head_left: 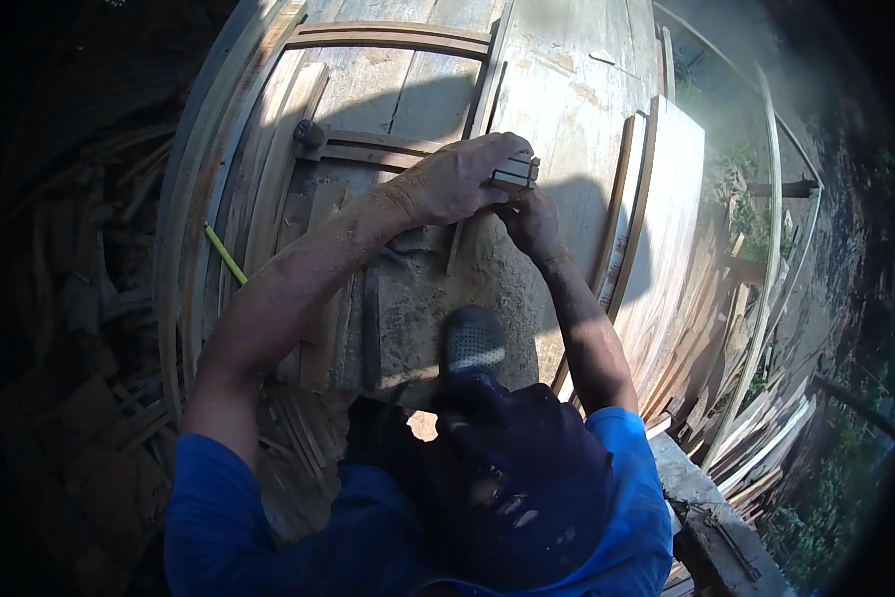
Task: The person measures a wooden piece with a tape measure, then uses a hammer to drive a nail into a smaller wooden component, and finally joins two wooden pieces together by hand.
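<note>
My left hand (459, 179) is closed round a short bundle of small wooden pieces (514, 174), seen end-on, held over the dusty wooden work surface (557, 70). My right hand (530, 221) is closed on the same pieces from below, its fingers partly hidden under them and my left hand. A long narrow batten (482, 99) lies beneath my hands, and a slatted wooden frame (388, 37) lies beyond them. A small dark metal tool or fitting (308, 133) sits at the left end of the nearer crosspiece.
Long boards lie left (194, 169) and right (666, 209), with scrap wood piled past both sides. A yellow strip (224, 253), perhaps a measure, leans by the left boards. My sandalled foot (473, 338) is below my hands. A concrete ledge (706, 502) is at lower right.
</note>
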Demonstrator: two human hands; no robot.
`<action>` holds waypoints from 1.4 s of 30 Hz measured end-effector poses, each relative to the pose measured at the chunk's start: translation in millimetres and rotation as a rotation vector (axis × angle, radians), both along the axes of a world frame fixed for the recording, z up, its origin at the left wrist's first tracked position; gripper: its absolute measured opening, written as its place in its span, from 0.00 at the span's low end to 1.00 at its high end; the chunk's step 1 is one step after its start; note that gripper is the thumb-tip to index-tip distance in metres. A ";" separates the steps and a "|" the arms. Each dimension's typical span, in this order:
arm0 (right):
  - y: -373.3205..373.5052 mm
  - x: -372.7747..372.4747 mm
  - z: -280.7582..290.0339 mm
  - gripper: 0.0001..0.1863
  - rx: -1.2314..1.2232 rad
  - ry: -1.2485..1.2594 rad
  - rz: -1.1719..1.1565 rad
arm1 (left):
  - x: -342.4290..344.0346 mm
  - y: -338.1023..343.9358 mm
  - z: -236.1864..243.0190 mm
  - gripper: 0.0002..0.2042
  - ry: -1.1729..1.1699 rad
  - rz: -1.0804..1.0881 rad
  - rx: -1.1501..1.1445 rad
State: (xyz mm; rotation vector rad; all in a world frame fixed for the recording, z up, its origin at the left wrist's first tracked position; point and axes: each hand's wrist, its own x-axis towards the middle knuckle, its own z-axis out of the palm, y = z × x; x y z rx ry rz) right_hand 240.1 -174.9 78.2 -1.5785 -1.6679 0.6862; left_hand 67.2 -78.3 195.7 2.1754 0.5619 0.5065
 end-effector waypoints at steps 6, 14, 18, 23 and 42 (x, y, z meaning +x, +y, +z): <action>26.0 1.0 1.0 0.15 0.013 0.163 -0.040 | 5.5 28.3 1.5 0.22 0.065 -0.027 -0.017; 48.7 10.5 0.9 0.13 -0.009 0.100 -0.066 | 16.2 48.5 0.4 0.24 0.141 -0.001 0.080; 57.2 16.4 -3.8 0.14 0.019 0.098 -0.059 | 21.2 57.4 -0.7 0.24 0.139 0.006 0.093; 66.4 23.7 -12.6 0.14 0.033 0.014 -0.074 | 28.5 65.9 -2.8 0.23 0.155 0.026 0.048; 84.7 30.1 -5.2 0.16 -0.030 -0.058 -0.092 | 36.6 87.8 -13.2 0.20 0.087 -0.008 0.030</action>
